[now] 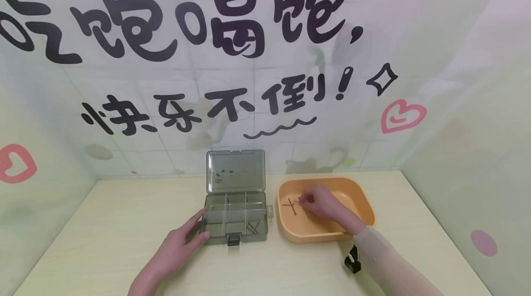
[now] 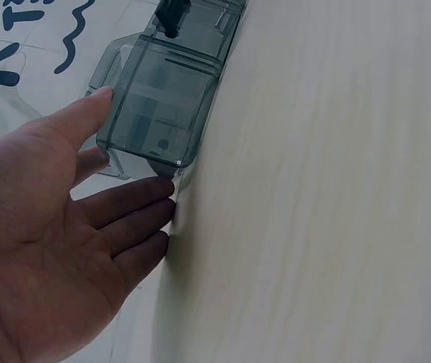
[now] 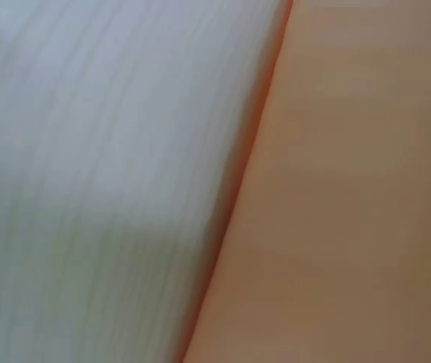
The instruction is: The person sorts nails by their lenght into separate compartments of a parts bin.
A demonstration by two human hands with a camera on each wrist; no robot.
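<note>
My left hand [image 1: 179,246] rests against the left side of a grey see-through compartment box [image 1: 215,216], its thumb and fingers spread. In the left wrist view, the left hand [image 2: 64,204] has its thumb and fingertips at the end of the box [image 2: 162,113]. Several screws [image 1: 252,227] lie in the box's front right compartment. Over an orange tray [image 1: 304,237], my right hand [image 1: 323,203] curls its fingers downward and pinches a thin screw [image 1: 297,202]. More dark screws [image 1: 292,207] lie crossed on the tray floor beside the fingertips. The right wrist view shows only the tray's side [image 3: 329,227] and tabletop.
The box's lid [image 1: 235,171] stands raised at the back, and its latch [image 1: 233,239] faces the front. A pale wooden table [image 1: 124,222] carries both containers. Behind it rises a wall sheet [image 1: 265,70] with large black lettering. A black strap piece [image 1: 353,261] sits at the right wrist.
</note>
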